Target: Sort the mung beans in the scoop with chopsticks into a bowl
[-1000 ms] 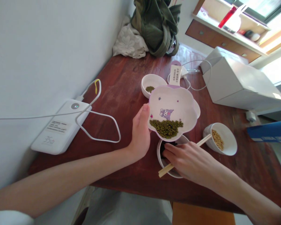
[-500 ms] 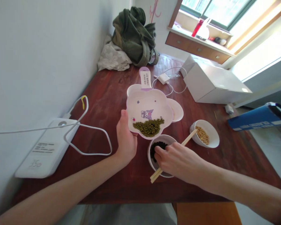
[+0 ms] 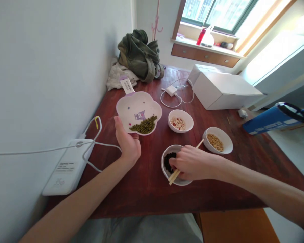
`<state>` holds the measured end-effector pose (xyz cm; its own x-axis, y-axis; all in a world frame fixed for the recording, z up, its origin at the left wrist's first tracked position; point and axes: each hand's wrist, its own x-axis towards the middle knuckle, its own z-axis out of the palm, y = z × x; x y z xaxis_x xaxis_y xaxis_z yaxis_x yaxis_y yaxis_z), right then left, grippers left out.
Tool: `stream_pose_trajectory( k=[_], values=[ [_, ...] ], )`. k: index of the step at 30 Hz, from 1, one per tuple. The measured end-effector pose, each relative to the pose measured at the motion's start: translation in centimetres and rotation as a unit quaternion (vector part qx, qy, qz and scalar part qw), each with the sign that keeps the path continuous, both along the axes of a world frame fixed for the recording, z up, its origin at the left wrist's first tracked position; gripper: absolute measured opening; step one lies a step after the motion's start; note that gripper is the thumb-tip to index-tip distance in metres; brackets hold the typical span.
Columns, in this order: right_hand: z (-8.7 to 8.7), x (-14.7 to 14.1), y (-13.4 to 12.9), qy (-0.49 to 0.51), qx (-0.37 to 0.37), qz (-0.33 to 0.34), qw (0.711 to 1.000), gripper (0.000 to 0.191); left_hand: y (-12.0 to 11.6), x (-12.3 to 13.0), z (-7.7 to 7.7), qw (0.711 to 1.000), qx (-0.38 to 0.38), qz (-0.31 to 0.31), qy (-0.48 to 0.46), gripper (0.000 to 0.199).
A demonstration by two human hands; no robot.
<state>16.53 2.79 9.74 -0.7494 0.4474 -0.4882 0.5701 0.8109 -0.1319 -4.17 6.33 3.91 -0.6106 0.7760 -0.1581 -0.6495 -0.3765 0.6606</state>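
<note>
Here's the left hand [image 3: 128, 141], clamped on a glossy, pale lilac flower-shaped dish [image 3: 133, 102] with a purple rim, out beyond and to the left of our landmark, a round white bowl of dark beans [image 3: 172, 149]. Thumb over the rim, fingers tucked beneath: likely a grip to steady the dish from its near edge, with the paper-labelled handle [image 3: 127, 86] pointing away, free. And look at the small green beans [image 3: 145, 125], gathered along the near-right side; the dish seems tipped a touch towards the person, which would explain the pooling. Behind them the floor shows bare, bar a printed cartoon figure and tiny motifs.

Over at the landmark, the right hand [image 3: 192, 162] has its fingers bunched together and dipped in, right against the small, nearly black beans [image 3: 168, 162]. A pair of pale wooden chopsticks [image 3: 174, 176] slants under that hand, across the landmark; gripped or merely resting on the rim, I cannot tell.

Just beyond the landmark stands a white bowl of cream-and-red pieces [image 3: 182, 114]; to its right and slightly beyond, a white bowl of yellow beans [image 3: 226, 140]. Separate bowls, one kind in each, presumably so nothing mixes, and all within easy reach.
</note>
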Motion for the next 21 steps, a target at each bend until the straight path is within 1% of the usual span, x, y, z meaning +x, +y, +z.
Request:
stream_pose_trajectory(
  k=[3,5,7,8,10,12,15,17,19,21],
  values=[
    [1.0,0.8,1.0,0.061,-0.072,-0.062,0.994,0.013,0.0,0.1,0.0,1.000,-0.015,0.000,-0.014,0.037],
    [1.3,1.5,1.5,0.127,-0.150,-0.112,0.974,0.012,0.0,0.1,0.0,1.000,-0.016,-0.003,-0.011,0.035],
    [1.3,2.2,2.0,0.194,-0.242,-0.160,0.937,0.008,0.0,0.1,-0.1,1.000,-0.011,-0.005,-0.006,0.034],
    [1.2,2.5,2.2,0.220,-0.283,-0.183,0.915,0.010,0.0,0.1,-0.1,1.000,-0.008,-0.004,-0.007,0.034],
    [0.8,3.1,2.6,0.256,-0.336,-0.222,0.879,0.016,0.0,0.1,-0.1,1.000,-0.002,-0.003,-0.010,0.035],
    [0.2,3.4,2.9,0.281,-0.357,-0.242,0.858,0.019,0.0,0.1,0.0,1.000,-0.001,-0.006,-0.013,0.035],
    [-0.7,3.7,3.2,0.316,-0.369,-0.252,0.837,0.024,-0.2,0.2,0.2,1.000,0.004,-0.010,-0.014,0.035],
    [-0.9,3.8,3.3,0.326,-0.381,-0.261,0.825,0.030,-0.2,0.2,0.5,1.000,0.009,-0.007,-0.017,0.035],
    [-0.6,3.8,3.6,0.331,-0.381,-0.271,0.820,0.034,-0.2,0.1,0.9,1.000,0.009,-0.001,-0.022,0.035],
    [0.0,3.6,4.2,0.342,-0.348,-0.281,0.827,0.034,-0.1,-0.3,1.2,1.000,0.008,0.007,-0.025,0.036]
  ],
)
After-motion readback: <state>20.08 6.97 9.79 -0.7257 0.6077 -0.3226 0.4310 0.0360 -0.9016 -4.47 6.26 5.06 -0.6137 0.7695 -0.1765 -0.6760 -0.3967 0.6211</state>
